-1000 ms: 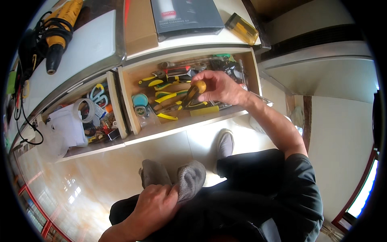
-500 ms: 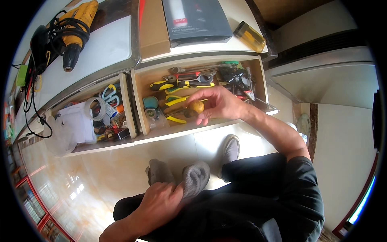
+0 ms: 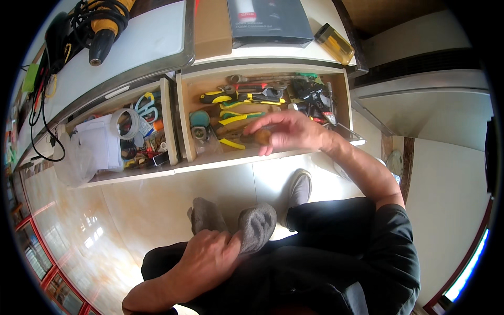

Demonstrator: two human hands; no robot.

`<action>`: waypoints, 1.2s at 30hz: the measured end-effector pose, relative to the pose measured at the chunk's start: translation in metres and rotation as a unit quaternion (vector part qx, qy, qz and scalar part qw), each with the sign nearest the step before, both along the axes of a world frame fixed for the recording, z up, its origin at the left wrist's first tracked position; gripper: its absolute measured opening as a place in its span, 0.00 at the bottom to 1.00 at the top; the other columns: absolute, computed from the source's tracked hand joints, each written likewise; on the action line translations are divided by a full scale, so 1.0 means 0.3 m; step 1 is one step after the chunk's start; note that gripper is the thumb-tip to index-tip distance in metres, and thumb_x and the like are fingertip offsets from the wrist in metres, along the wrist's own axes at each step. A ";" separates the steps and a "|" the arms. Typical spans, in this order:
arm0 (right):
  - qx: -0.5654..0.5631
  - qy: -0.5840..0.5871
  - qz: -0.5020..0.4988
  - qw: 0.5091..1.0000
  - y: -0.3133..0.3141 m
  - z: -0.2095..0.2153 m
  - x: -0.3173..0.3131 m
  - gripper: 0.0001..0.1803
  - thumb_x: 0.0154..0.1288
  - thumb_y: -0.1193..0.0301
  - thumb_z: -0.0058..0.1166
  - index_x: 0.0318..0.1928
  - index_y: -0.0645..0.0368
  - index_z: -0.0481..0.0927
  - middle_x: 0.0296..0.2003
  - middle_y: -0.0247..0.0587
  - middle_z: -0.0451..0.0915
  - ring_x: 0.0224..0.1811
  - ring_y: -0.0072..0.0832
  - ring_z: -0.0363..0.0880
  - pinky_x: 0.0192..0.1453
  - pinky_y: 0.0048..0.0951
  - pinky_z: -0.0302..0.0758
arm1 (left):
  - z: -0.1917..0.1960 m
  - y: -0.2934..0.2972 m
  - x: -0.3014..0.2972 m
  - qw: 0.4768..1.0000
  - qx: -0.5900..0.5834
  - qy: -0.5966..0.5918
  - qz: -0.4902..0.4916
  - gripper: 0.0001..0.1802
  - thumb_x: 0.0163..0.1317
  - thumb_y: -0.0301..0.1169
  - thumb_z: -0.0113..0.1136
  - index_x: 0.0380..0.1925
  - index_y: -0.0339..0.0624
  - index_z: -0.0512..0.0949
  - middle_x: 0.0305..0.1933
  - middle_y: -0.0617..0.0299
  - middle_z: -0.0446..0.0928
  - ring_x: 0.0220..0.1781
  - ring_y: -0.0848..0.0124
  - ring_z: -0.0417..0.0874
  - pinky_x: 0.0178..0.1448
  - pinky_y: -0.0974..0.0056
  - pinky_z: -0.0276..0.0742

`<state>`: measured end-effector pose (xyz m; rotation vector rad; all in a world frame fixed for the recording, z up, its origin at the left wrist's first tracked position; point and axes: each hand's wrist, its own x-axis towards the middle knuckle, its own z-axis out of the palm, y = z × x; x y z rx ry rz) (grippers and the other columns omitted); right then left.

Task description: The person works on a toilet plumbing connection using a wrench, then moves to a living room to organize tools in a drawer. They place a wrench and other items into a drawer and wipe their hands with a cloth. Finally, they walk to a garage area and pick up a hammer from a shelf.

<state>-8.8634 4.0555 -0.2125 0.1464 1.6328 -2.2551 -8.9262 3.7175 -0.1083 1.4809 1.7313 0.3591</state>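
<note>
The ochre handle [image 3: 263, 137] sits near the middle of the drawer's [image 3: 186, 121] front edge, its rounded end facing up; the right hand [image 3: 295, 131] hides the rest, so its long axis is unclear. It looks smooth beside that hand's bent fingers, though whether they grip it I cannot tell. The left hand [image 3: 212, 257] clenches a soft grey cloth [image 3: 257, 228]. Yellow-green pliers [image 3: 241, 116] lie farther back; black tools [image 3: 307, 94] crowd the back right corner.

right hand [image 3: 294, 132] extended, fingers [image 3: 258, 123] curved; left hand [image 3: 212, 258] clenched, lower.
</note>
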 end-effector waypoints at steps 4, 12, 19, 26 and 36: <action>-0.080 -0.064 -0.120 0.988 0.042 -0.050 0.005 0.23 0.78 0.60 0.52 0.61 0.66 0.77 0.58 0.49 0.80 0.43 0.37 0.89 0.52 0.36 0.87 | 0.000 -0.001 0.002 1.000 -0.007 0.002 -0.006 0.21 0.57 0.41 0.72 0.42 0.38 0.77 0.33 0.53 0.80 0.38 0.53 0.84 0.45 0.52 0.79; -0.155 -0.104 -0.274 0.943 0.129 -0.133 0.055 0.24 0.82 0.58 0.38 0.59 0.67 0.74 0.57 0.54 0.80 0.37 0.37 0.87 0.47 0.39 0.85 | 0.003 -0.002 0.004 1.000 0.002 0.009 -0.016 0.21 0.58 0.41 0.72 0.42 0.38 0.77 0.33 0.55 0.80 0.38 0.56 0.83 0.45 0.54 0.78; -0.232 -0.105 -0.362 0.897 0.176 -0.177 0.052 0.25 0.85 0.58 0.25 0.58 0.62 0.74 0.57 0.55 0.80 0.32 0.35 0.80 0.41 0.36 0.78 | -0.003 -0.004 -0.005 1.000 0.012 0.006 -0.011 0.22 0.58 0.41 0.71 0.45 0.37 0.78 0.32 0.55 0.79 0.37 0.56 0.83 0.44 0.54 0.78; -0.277 -0.129 -0.385 0.871 0.183 -0.194 0.058 0.25 0.85 0.59 0.25 0.58 0.62 0.74 0.59 0.58 0.79 0.32 0.34 0.78 0.41 0.35 0.75 | -0.003 0.001 -0.015 1.000 0.019 -0.005 -0.009 0.25 0.60 0.41 0.70 0.50 0.35 0.78 0.33 0.54 0.79 0.37 0.55 0.83 0.44 0.54 0.78; -0.240 -0.106 -0.378 0.888 0.171 -0.169 0.026 0.27 0.86 0.58 0.23 0.57 0.65 0.73 0.53 0.52 0.81 0.35 0.32 0.76 0.43 0.33 0.74 | -0.003 0.002 -0.024 1.000 0.008 -0.016 -0.013 0.25 0.58 0.39 0.71 0.50 0.35 0.79 0.33 0.54 0.79 0.37 0.56 0.83 0.44 0.54 0.78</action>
